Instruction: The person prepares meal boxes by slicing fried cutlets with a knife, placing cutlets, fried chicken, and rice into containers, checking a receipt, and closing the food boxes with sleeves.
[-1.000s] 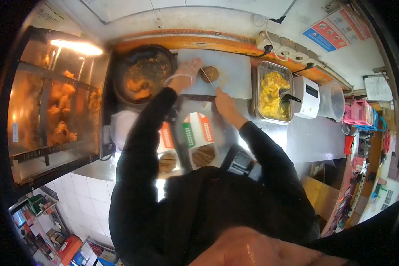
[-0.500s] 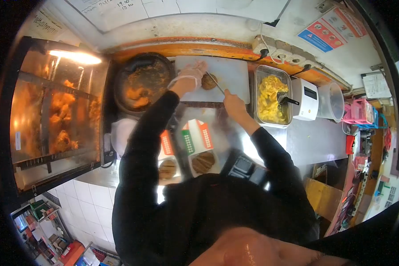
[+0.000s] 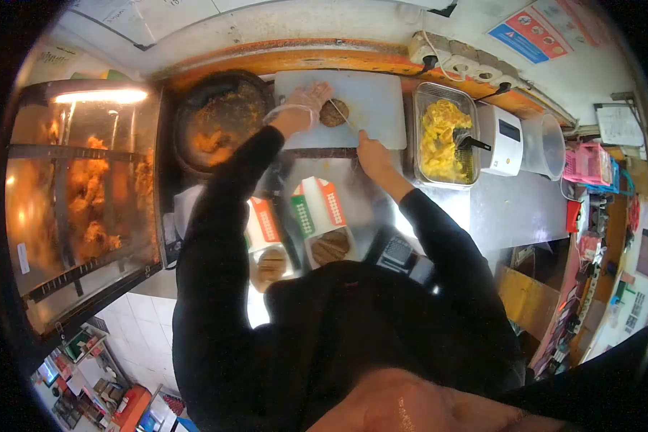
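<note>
A brown round patty (image 3: 333, 113) lies on the white cutting board (image 3: 381, 108). My right hand (image 3: 371, 155) is closed around the handle of a knife (image 3: 344, 121), whose blade slants across the patty. My left hand (image 3: 304, 106), in a clear plastic glove, is at the patty's left side with its fingers stretched out and holding nothing; whether the fingertips touch the patty I cannot tell. Two open paper boxes stand below the board: the middle box (image 3: 320, 205) and the left box (image 3: 263, 223), each with a grill-marked brown patty at its near end.
Left of the board is a dark round pan (image 3: 187, 119) with orange breaded food. Beyond it stands a lit glass warmer (image 3: 86, 187) with fried pieces. At right are a metal basket (image 3: 446, 180) of yellow food, a white device (image 3: 500, 140) and a clear tub (image 3: 543, 147).
The view has shifted slightly, so the counter sits higher in it. My left hand remains beside the patty, and the knife in my right hand still lies across it.
</note>
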